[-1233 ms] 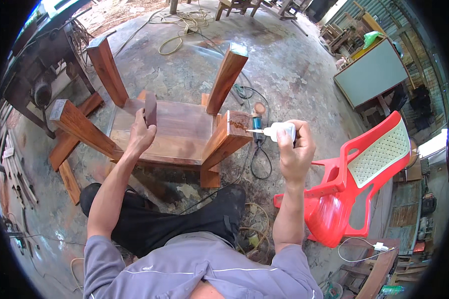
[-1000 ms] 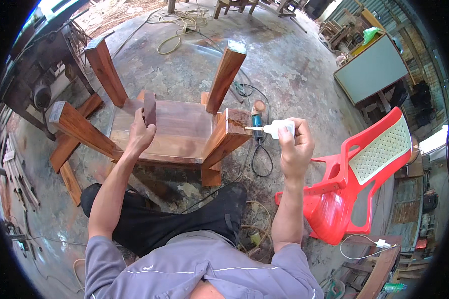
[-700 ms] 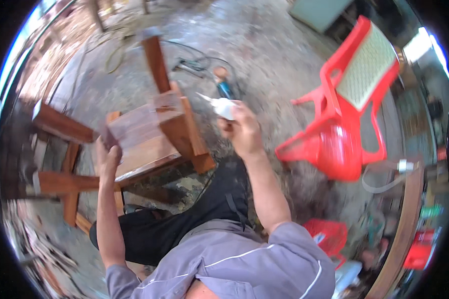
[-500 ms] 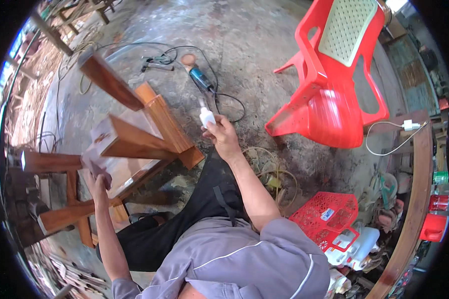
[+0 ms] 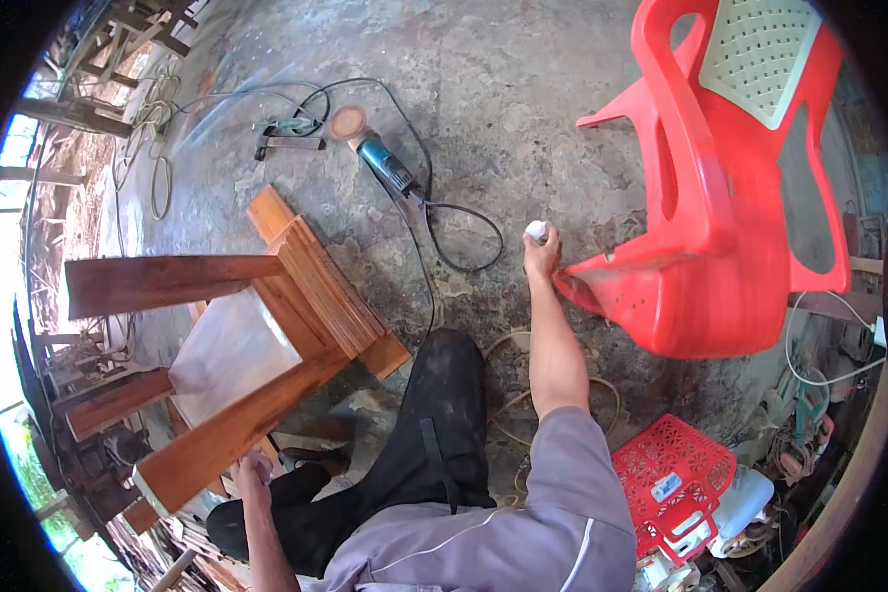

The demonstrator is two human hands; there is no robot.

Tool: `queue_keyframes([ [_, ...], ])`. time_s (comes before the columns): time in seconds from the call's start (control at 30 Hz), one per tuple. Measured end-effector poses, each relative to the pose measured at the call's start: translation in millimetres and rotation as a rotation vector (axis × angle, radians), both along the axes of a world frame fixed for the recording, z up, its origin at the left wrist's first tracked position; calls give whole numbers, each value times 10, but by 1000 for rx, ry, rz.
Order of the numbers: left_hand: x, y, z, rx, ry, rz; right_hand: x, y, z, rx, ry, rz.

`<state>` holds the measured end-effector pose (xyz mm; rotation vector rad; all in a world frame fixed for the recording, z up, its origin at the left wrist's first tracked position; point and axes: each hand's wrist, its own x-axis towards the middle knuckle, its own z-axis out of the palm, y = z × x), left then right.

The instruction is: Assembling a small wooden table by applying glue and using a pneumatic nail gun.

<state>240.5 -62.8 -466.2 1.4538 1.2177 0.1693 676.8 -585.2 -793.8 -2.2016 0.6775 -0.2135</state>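
My right hand is closed round a small white bottle, held over the floor by the front edge of the red plastic chair. Only the bottle's top part shows above my fingers. Down at the left, my left hand is closed on a folded purplish-brown piece of sheet or cloth, its exact kind unclear. That hand sits beside the lower leg of a brown wooden piece of furniture, which lies tipped with its legs pointing left. The leg partly hides the fingers.
An angle grinder with a round sanding disc lies on the concrete floor, its black cord looping to the right. Nearby is a dark metal tool. A red plastic basket stands at the lower right. Yellowish hose curls near my right arm.
My right hand has moved right with the white bottle, toward the chair. My left hand has come down and nearer, below the furniture's leg. The furniture appears turned, and the view has shifted.
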Motion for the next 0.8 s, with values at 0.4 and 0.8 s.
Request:
queue_keyframes([
  [0.4,-8,125,-165,38,-91,359,-502,205,263,1,227,3],
  [0.8,-278,-1041,534,-193,-426,8,-3384,2392,3276,783,146,1370],
])
